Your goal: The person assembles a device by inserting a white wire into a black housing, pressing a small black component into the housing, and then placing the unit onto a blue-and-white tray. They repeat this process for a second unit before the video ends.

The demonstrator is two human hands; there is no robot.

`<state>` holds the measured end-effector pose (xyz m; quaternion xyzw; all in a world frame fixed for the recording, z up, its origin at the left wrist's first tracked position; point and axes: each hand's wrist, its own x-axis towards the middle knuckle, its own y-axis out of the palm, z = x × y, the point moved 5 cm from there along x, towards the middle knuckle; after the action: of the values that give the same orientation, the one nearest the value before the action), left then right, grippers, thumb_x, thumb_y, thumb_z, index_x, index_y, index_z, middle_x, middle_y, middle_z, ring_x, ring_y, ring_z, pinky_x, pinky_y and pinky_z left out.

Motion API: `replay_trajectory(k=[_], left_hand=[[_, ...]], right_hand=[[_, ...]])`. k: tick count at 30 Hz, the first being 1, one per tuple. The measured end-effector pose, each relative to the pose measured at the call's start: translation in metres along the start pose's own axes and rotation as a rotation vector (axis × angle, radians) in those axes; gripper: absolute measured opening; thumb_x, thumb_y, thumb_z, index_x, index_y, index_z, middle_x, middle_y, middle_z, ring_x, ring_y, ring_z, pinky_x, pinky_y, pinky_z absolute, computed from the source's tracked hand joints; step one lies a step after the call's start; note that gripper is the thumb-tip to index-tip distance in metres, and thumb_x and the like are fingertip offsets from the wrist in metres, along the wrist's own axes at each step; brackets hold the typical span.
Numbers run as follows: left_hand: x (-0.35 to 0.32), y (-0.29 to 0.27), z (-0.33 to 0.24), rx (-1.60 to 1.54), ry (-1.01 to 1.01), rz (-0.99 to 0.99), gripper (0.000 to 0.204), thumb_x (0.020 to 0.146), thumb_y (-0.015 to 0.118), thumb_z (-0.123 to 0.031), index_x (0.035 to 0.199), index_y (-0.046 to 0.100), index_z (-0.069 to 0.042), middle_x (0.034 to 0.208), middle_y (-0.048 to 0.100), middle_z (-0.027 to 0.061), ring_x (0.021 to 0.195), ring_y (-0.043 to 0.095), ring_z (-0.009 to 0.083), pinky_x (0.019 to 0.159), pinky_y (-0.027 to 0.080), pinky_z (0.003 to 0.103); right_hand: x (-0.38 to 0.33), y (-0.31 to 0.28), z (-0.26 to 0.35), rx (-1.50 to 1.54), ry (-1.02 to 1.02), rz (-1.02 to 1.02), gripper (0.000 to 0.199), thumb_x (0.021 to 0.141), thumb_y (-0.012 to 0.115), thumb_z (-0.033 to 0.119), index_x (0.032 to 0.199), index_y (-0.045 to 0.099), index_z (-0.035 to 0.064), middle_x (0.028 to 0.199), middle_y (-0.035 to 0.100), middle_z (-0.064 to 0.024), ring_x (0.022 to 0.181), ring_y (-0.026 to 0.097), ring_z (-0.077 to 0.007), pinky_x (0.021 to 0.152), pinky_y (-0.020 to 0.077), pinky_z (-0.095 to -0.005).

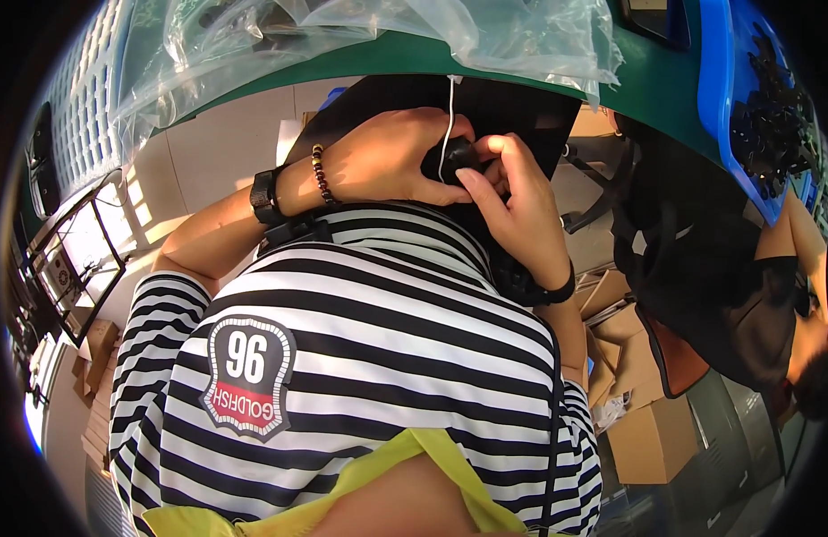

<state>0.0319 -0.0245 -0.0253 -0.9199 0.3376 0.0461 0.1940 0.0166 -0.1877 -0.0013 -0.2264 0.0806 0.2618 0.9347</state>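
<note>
- A blue bin (713,80) sits at the upper right on the green table (651,85), filled with small black parts (772,125) too tiny to tell apart.
- A clear plastic bag (360,31) lies crumpled along the table's near edge; its contents can't be made out.
- Open cardboard boxes (646,430) stand on the floor at your lower right.
- Your left hand (387,161) is curled closed over a small black object (454,157), just below the table edge and above your striped shirt (360,358).
- Your right hand (512,206) meets it from the other side, fingertips (485,148) pinched onto the same object.
- A thin white cord (449,116) runs down from the table edge to the object, between your hands.
- Your fingers cover most of the object, so its shape is unclear.
- Another person (772,295) at the right is cut off by the rim.
</note>
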Motion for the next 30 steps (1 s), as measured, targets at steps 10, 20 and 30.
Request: replay_trajectory(k=[10, 20, 30], left_hand=[[-0.002, 0.001, 0.0, 0.061, -0.014, -0.036, 0.057, 0.078, 0.08, -0.04, 0.114, 0.062, 0.001, 0.104, 0.068, 0.0208, 0.1, 0.066, 0.0365, 0.087, 0.053, 0.043], [-0.002, 0.003, 0.007, -0.049, -0.008, -0.009, 0.058, 0.078, 0.079, -0.039, 0.116, 0.063, 0.001, 0.103, 0.069, 0.0206, 0.098, 0.067, 0.0365, 0.087, 0.054, 0.042], [-0.002, 0.006, 0.006, -0.047, -0.01, -0.014, 0.059, 0.078, 0.079, -0.039, 0.117, 0.062, 0.002, 0.106, 0.069, 0.0205, 0.101, 0.066, 0.0364, 0.088, 0.054, 0.042]], right_hand=[[0.001, 0.0, 0.0, -0.047, -0.022, 0.0, 0.03, 0.094, 0.071, 0.014, 0.113, 0.057, -0.0029, 0.096, 0.058, -0.0084, 0.069, 0.057, -0.0143, 0.061, 0.0466, -0.0283], [0.001, 0.003, 0.003, -0.046, -0.023, 0.016, 0.033, 0.095, 0.071, 0.016, 0.117, 0.055, -0.0036, 0.1, 0.058, -0.0101, 0.069, 0.057, -0.0151, 0.062, 0.0477, -0.0284], [0.002, 0.01, -0.005, -0.151, -0.111, -0.096, 0.031, 0.097, 0.069, 0.018, 0.114, 0.054, -0.004, 0.096, 0.059, -0.0119, 0.068, 0.058, -0.0165, 0.062, 0.0483, -0.0305]])
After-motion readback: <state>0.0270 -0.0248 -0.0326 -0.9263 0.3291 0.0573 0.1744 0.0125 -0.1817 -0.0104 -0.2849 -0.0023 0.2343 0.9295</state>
